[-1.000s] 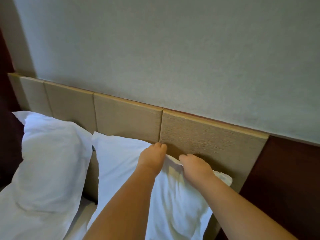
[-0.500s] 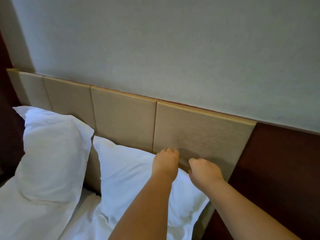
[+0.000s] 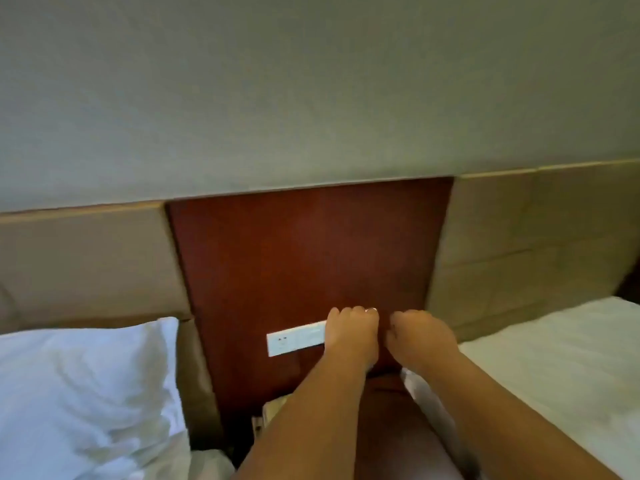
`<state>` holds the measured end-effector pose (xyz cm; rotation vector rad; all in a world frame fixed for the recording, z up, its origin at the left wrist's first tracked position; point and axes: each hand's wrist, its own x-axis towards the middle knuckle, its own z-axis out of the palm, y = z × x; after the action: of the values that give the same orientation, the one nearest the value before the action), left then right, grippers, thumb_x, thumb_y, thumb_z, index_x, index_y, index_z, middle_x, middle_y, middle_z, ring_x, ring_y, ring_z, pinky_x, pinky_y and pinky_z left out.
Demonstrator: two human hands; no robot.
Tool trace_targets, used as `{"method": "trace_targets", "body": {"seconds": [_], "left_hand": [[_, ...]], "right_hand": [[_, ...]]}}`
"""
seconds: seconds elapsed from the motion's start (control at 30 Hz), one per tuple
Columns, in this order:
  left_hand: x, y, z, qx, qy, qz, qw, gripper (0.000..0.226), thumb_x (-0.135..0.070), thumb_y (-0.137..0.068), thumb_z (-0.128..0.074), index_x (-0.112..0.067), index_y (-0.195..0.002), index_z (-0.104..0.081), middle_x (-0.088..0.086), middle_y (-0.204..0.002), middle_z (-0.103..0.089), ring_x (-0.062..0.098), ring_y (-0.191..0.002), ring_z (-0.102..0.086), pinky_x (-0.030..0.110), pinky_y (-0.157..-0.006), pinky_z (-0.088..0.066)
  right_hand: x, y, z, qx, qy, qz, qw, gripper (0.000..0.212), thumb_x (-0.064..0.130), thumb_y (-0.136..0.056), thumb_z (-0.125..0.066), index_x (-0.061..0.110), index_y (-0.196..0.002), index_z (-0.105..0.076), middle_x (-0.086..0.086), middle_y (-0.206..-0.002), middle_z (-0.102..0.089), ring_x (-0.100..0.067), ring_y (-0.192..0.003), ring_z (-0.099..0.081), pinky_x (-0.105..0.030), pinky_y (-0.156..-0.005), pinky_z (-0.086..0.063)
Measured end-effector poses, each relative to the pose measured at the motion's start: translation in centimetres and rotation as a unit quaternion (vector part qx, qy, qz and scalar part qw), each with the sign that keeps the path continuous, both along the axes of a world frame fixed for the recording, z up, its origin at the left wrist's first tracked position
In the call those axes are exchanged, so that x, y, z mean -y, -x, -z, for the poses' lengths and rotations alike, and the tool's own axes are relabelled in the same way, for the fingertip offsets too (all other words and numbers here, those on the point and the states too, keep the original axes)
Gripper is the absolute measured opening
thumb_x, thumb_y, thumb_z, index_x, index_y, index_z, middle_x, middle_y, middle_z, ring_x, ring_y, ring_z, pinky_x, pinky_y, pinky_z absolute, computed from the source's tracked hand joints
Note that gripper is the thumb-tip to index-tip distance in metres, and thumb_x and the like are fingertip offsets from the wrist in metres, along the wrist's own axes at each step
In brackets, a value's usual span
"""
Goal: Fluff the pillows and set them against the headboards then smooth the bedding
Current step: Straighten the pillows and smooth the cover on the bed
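Note:
A white pillow (image 3: 86, 393) leans against the beige headboard (image 3: 86, 261) of the left bed, at the lower left. My left hand (image 3: 351, 336) and my right hand (image 3: 420, 337) hang side by side in the air in front of the dark red wood panel (image 3: 304, 258) between the two beds. Their fingers are loosely curled and hold nothing. On the right lies the second bed's white bedding (image 3: 554, 368) under its own beige headboard (image 3: 533, 244). No pillow shows on that bed.
A white socket strip (image 3: 294, 341) is set in the wood panel, partly behind my left hand. Some pale things (image 3: 273, 410) lie low in the gap between the beds, mostly hidden by my left forearm. A grey wall fills the upper half.
Both hands have let go of the right-hand pillow on the left bed. My view and arms have swung right, to the panel between the beds; the second bed has come into sight.

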<state>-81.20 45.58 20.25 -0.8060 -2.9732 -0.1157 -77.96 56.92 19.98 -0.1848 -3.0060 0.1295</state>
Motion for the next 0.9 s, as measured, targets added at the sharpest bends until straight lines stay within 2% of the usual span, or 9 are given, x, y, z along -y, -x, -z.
{"method": "trace_targets", "body": {"seconds": [0.13, 0.23, 0.3, 0.4, 0.5, 0.6, 0.67, 0.83, 0.9], "left_hand": [[-16.4, -10.1, 0.1, 0.039, -0.044, 0.161, 0.985, 0.023, -0.020, -0.094, -0.054, -0.015, -0.115, -0.057, 0.010, -0.119, -0.059, 0.032, -0.110, -0.058, 0.038, -0.089, -0.045], [-26.5, -18.4, -0.3, 0.051, -0.057, 0.262, 0.962, 0.025, -0.023, -0.095, -0.050, -0.017, -0.119, -0.055, 0.006, -0.119, -0.058, 0.028, -0.108, -0.057, 0.036, -0.088, -0.044], [-31.3, -23.0, 0.0, 0.072, -0.046, 0.306, 0.948, 0.026, -0.022, -0.094, -0.049, -0.018, -0.120, -0.054, 0.005, -0.119, -0.058, 0.027, -0.106, -0.058, 0.035, -0.087, -0.045], [-36.5, -28.0, 1.3, 0.088, -0.002, 0.366, 0.926, 0.029, -0.019, -0.093, -0.047, -0.018, -0.121, -0.052, 0.004, -0.120, -0.056, 0.026, -0.108, -0.057, 0.034, -0.089, -0.045], [-40.6, -30.9, 2.7, 0.093, 0.023, 0.405, 0.909, 0.030, -0.015, -0.091, -0.046, -0.017, -0.120, -0.052, 0.004, -0.119, -0.055, 0.026, -0.106, -0.057, 0.032, -0.087, -0.043], [-44.8, -32.2, 4.2, 0.089, 0.039, 0.442, 0.892, 0.030, -0.013, -0.091, -0.045, -0.017, -0.120, -0.052, 0.003, -0.119, -0.055, 0.025, -0.107, -0.057, 0.032, -0.089, -0.043], [-48.1, -32.2, 5.6, 0.081, 0.049, 0.459, 0.883, 0.030, -0.013, -0.091, -0.045, -0.017, -0.120, -0.051, 0.004, -0.120, -0.055, 0.026, -0.108, -0.056, 0.032, -0.092, -0.042], [-57.8, -30.2, 10.4, 0.064, 0.109, 0.486, 0.864, 0.031, -0.011, -0.090, -0.045, -0.015, -0.121, -0.051, 0.006, -0.120, -0.053, 0.025, -0.111, -0.052, 0.032, -0.093, -0.038], [-61.1, -28.7, 12.4, 0.079, 0.134, 0.490, 0.857, 0.033, -0.012, -0.091, -0.044, -0.015, -0.123, -0.049, 0.005, -0.122, -0.051, 0.024, -0.113, -0.051, 0.031, -0.093, -0.037]], "right_hand": [[-14.6, -13.5, 0.7, 0.008, -0.016, 0.163, 0.986, 0.029, 0.038, -0.095, -0.043, 0.016, -0.094, -0.063, -0.005, -0.100, -0.066, -0.025, -0.095, -0.060, -0.033, -0.077, -0.046], [-23.8, -23.7, 0.6, 0.001, -0.010, 0.295, 0.956, 0.028, 0.041, -0.095, -0.041, 0.019, -0.082, -0.050, -0.002, -0.085, -0.059, -0.021, -0.083, -0.056, -0.032, -0.073, -0.045], [-28.1, -29.7, 0.8, 0.009, 0.012, 0.378, 0.926, 0.027, 0.040, -0.095, -0.040, 0.018, -0.083, -0.050, -0.001, -0.082, -0.055, -0.021, -0.080, -0.055, -0.031, -0.071, -0.044], [-32.5, -37.5, 2.0, 0.026, 0.032, 0.471, 0.881, 0.028, 0.037, -0.094, -0.040, 0.015, -0.092, -0.056, -0.005, -0.096, -0.064, -0.024, -0.090, -0.060, -0.032, -0.073, -0.045], [-35.7, -43.0, 3.6, 0.042, 0.057, 0.535, 0.842, 0.025, 0.032, -0.095, -0.038, 0.015, -0.090, -0.055, -0.006, -0.103, -0.064, -0.025, -0.093, -0.058, -0.031, -0.075, -0.042], [-38.8, -46.0, 5.3, 0.046, 0.080, 0.585, 0.806, 0.021, 0.027, -0.093, -0.039, 0.016, -0.076, -0.046, -0.006, -0.096, -0.061, -0.025, -0.092, -0.056, -0.030, -0.073, -0.040], [-41.1, -46.5, 6.5, 0.057, 0.078, 0.600, 0.794, 0.020, 0.028, -0.093, -0.038, 0.017, -0.079, -0.047, -0.004, -0.091, -0.057, -0.024, -0.094, -0.058, -0.029, -0.071, -0.039], [-49.5, -43.8, 9.1, 0.082, 0.067, 0.602, 0.792, 0.020, 0.030, -0.096, -0.036, 0.017, -0.085, -0.047, -0.007, -0.106, -0.061, -0.025, -0.101, -0.056, -0.031, -0.076, -0.039], [-53.0, -41.7, 10.2, 0.092, 0.062, 0.589, 0.800, 0.026, 0.031, -0.097, -0.034, 0.015, -0.097, -0.054, -0.007, -0.111, -0.060, -0.025, -0.104, -0.055, -0.032, -0.080, -0.041]]}}
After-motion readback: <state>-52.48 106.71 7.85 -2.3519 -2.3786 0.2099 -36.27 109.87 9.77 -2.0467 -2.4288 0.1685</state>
